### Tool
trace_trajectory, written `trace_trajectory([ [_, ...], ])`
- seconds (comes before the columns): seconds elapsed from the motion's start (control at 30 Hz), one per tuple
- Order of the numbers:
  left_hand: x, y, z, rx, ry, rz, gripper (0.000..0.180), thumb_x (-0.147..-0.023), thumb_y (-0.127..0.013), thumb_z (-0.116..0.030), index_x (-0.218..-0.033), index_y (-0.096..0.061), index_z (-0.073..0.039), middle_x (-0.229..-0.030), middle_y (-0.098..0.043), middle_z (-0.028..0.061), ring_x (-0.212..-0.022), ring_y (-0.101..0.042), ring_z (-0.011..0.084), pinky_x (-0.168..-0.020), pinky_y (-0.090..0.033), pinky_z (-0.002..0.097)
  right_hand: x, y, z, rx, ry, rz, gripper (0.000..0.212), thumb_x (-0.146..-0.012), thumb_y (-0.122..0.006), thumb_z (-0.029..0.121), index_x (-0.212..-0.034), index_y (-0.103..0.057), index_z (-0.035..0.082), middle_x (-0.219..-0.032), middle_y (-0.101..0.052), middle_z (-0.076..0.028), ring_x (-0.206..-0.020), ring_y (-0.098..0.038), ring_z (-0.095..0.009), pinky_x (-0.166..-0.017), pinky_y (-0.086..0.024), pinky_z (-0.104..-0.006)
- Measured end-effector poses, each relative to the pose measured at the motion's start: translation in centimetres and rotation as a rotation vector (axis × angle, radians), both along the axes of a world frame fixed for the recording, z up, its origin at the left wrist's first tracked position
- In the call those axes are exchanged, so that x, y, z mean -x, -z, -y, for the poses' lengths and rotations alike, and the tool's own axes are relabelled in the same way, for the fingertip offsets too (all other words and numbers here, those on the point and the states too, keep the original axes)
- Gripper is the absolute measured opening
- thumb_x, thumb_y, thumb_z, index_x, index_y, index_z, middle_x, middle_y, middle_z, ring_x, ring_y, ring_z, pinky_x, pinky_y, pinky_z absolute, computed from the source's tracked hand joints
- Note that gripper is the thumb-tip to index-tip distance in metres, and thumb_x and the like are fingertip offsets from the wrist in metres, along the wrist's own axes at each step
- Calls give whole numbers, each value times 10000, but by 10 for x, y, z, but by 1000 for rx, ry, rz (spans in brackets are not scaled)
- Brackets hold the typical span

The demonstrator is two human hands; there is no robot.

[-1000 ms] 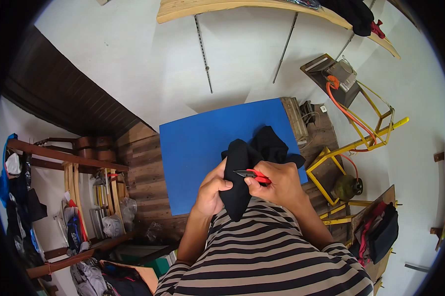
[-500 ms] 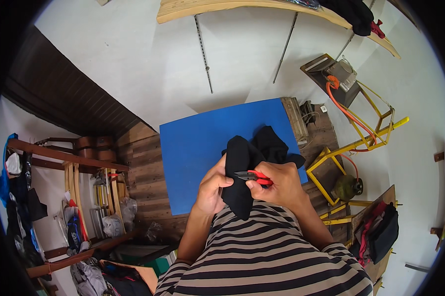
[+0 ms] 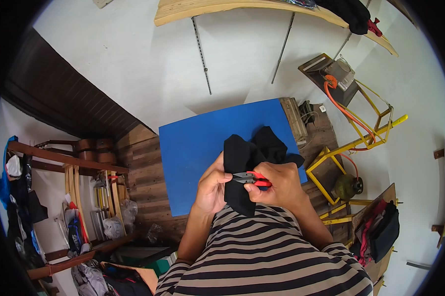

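A piece of black cloth (image 3: 238, 148) hangs between my hands above the near part of the blue table (image 3: 193, 148), some of it bunched farther off on the tabletop. My left hand (image 3: 211, 188) pinches the cloth's left edge between thumb and fingers. In my right hand (image 3: 279, 183) are small thread snips with red handles (image 3: 258, 179). Their grey blades point left across the cloth and reach close to my left thumb tip. Whether the blades touch any thread is too small to make out.
Right of the table stand a wooden block (image 3: 294, 121), a yellow metal frame (image 3: 350, 145) with an orange hose and a green gas cylinder (image 3: 347, 187). A cluttered shelf rack (image 3: 69, 160) is at the left. A wooden wall shelf (image 3: 252, 7) runs along the far side.
The snips' blades have spread a little wider and turned slightly. The black cloth has shifted slightly in my left hand; both hands stay in nearly the same place.
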State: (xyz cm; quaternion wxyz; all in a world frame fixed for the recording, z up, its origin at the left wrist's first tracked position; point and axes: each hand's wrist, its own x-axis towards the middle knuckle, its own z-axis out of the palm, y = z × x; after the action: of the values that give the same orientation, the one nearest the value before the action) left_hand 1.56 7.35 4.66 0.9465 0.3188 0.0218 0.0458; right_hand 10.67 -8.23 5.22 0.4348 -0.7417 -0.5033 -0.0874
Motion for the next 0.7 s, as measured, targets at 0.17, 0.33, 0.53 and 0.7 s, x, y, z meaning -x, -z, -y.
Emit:
trace_trajectory([
  [0.17, -1, 4, -3, 54, 24, 38, 701, -786, -418, -56, -1457, -249, 60, -1357, -482, 155, -1208, -529, 197, -1026, -409, 299, 1, -1, -1, 31, -20, -9, 259, -711, -761, 223, -723, -561, 58, -586, -529, -53, -453, -547, -229, -418, -400, -310],
  [0.33, -1, 6, -4, 65, 30, 49, 702, -793, -412, -47, -1464, -239, 59, -1366, -475, 162, -1213, -528, 205, -1022, -418, 301, 1, -2, 0, 19, -37, -7, 250, -709, -753, 219, -713, -566, 53, -583, -517, -55, -448, -533, -236, -418, -395, -309],
  [0.53, -2, 4, -4, 70, 47, 76, 682, -803, -410, -43, -1458, -249, 58, -1349, -491, 163, -1196, -541, 205, -1013, -431, 308, 0, -3, 1, 6, -90, -31, 246, -710, -752, 218, -713, -570, 53, -579, -511, -57, -448, -526, -241, -421, -393, -310],
  [0.7, -3, 2, -2, 96, 33, 53, 637, -814, -418, -41, -1431, -293, 54, -1309, -524, 155, -1142, -578, 198, -972, -465, 299, 0, -5, 2, 19, -95, -22, 255, -701, -757, 220, -706, -561, 57, -581, -520, -55, -454, -531, -239, -424, -395, -310],
])
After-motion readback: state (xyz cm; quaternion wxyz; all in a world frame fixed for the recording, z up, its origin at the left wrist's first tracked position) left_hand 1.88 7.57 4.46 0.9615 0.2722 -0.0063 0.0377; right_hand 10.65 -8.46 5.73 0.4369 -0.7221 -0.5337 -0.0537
